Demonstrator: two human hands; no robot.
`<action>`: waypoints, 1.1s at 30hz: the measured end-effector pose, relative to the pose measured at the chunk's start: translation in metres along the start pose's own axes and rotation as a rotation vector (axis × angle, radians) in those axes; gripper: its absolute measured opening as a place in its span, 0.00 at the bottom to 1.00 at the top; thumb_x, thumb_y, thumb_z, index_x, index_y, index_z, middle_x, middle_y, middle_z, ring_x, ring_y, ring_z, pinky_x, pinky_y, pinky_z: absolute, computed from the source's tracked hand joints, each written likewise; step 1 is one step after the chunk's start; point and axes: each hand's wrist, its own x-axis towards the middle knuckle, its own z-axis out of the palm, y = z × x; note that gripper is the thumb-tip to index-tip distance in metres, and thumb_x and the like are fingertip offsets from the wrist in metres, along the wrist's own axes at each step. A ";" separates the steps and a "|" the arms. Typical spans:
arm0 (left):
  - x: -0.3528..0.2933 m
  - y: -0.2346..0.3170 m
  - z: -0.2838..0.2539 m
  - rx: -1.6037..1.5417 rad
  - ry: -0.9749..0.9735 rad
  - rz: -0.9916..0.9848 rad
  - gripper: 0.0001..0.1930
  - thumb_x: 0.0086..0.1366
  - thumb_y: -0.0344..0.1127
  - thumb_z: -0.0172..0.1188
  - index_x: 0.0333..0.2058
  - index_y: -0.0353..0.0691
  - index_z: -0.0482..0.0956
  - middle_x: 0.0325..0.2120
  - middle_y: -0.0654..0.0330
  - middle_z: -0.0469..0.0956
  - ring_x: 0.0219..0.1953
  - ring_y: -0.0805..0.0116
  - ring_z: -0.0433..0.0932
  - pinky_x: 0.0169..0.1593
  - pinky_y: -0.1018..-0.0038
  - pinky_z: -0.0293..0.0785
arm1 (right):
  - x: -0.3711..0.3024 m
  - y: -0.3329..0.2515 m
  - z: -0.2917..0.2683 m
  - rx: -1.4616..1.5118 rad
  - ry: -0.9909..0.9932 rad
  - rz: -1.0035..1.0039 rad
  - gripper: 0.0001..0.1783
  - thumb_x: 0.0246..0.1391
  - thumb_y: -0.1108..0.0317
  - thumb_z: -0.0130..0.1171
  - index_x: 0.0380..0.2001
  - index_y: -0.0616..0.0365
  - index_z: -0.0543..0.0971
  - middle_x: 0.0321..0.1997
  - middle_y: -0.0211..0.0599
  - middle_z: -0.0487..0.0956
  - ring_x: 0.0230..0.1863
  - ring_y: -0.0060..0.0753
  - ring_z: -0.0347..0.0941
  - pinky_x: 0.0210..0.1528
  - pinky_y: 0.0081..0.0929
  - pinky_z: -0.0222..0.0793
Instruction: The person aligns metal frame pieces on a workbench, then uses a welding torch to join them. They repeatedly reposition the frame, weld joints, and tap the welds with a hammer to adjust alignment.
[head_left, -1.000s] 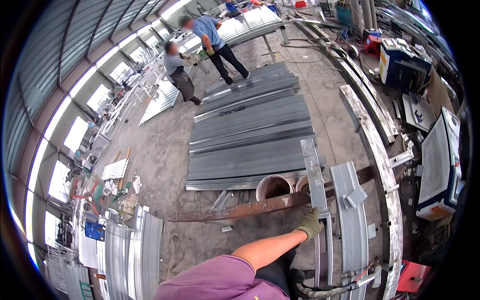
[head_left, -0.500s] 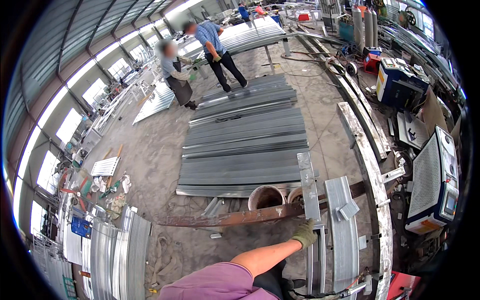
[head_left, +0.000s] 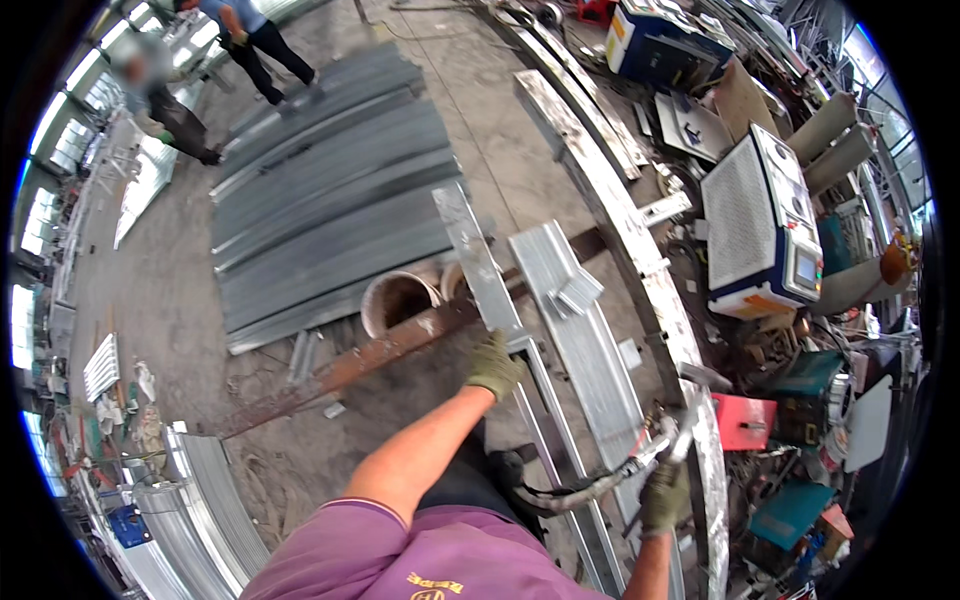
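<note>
My left hand (head_left: 497,367), in an olive work glove, is closed on the near end of a flat grey metal plate (head_left: 478,262). There the plate meets a long open metal channel (head_left: 566,462) running toward me. At the lower right my gloved right hand (head_left: 664,497) is wrapped round a welding torch (head_left: 648,452) with a dark hose (head_left: 555,498) trailing left across the channel. Between the hands lies a wide galvanized channel (head_left: 583,338) with a small bent metal piece (head_left: 578,291) on top. The fingers of my left hand are partly hidden.
A rusty beam (head_left: 350,372) crosses under the plate, beside a dirty bucket (head_left: 398,303). Stacked grey sheets (head_left: 335,200) lie beyond. A long white-streaked rail (head_left: 625,235) and a machine cabinet (head_left: 745,225) stand right. Two people (head_left: 262,50) stand far left.
The view has swung to the right and downward. My right hand has come into sight holding the torch. My left hand stays at the joint of plate and channel.
</note>
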 end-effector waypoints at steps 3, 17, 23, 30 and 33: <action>0.002 0.017 0.001 0.012 0.052 0.051 0.27 0.58 0.43 0.65 0.53 0.34 0.73 0.42 0.36 0.83 0.45 0.33 0.83 0.53 0.44 0.78 | 0.007 -0.022 0.033 -0.285 -0.299 -0.261 0.16 0.72 0.59 0.65 0.47 0.63 0.83 0.25 0.39 0.83 0.21 0.31 0.75 0.27 0.37 0.70; -0.003 0.024 -0.018 0.050 -0.039 0.056 0.29 0.58 0.45 0.65 0.55 0.33 0.74 0.50 0.40 0.81 0.52 0.38 0.80 0.58 0.47 0.74 | 0.024 -0.086 0.140 -0.539 -0.396 -0.364 0.22 0.68 0.50 0.60 0.50 0.59 0.79 0.38 0.57 0.88 0.40 0.68 0.85 0.44 0.62 0.78; -0.007 0.022 -0.012 0.082 -0.036 0.086 0.31 0.59 0.45 0.65 0.57 0.33 0.73 0.52 0.40 0.79 0.56 0.38 0.76 0.63 0.46 0.69 | 0.034 -0.089 0.152 -0.743 -0.552 -0.319 0.22 0.68 0.50 0.60 0.49 0.59 0.79 0.38 0.57 0.87 0.41 0.66 0.86 0.45 0.62 0.78; -0.032 0.003 -0.001 -0.154 0.240 0.156 0.37 0.60 0.53 0.71 0.61 0.33 0.73 0.61 0.43 0.72 0.66 0.41 0.69 0.74 0.47 0.59 | 0.031 -0.096 0.137 -0.560 -0.505 -0.323 0.23 0.71 0.47 0.58 0.46 0.59 0.79 0.36 0.57 0.87 0.38 0.67 0.85 0.42 0.62 0.77; -0.038 0.002 -0.002 -0.175 0.199 0.118 0.39 0.59 0.57 0.73 0.61 0.36 0.74 0.65 0.44 0.71 0.71 0.41 0.65 0.76 0.48 0.58 | 0.024 -0.080 0.131 -0.473 -0.460 -0.413 0.24 0.72 0.46 0.57 0.45 0.59 0.79 0.35 0.56 0.86 0.36 0.68 0.84 0.41 0.63 0.76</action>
